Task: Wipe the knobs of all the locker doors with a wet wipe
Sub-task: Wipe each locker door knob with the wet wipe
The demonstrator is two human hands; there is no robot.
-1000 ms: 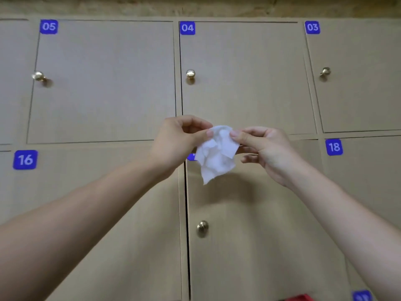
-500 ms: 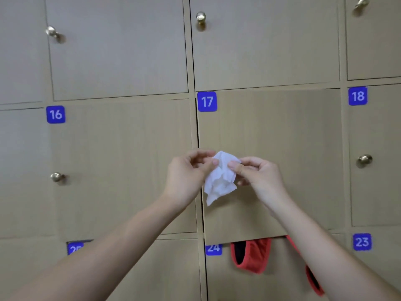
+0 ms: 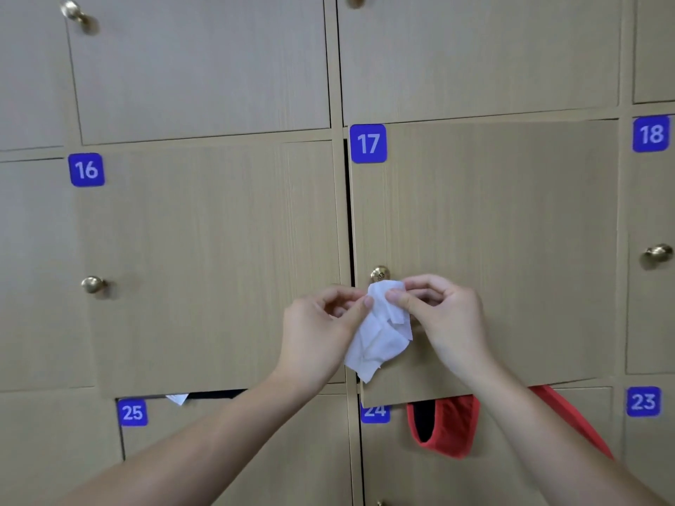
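Wet wipe [image 3: 380, 334], crumpled and white, hangs pinched between our left hand [image 3: 321, 330] and right hand [image 3: 445, 319], just below locker 17's brass knob [image 3: 380, 274].

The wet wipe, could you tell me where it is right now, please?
In the head view, centre: the wet wipe is pinched between the left hand and right hand, just below locker 17's knob.
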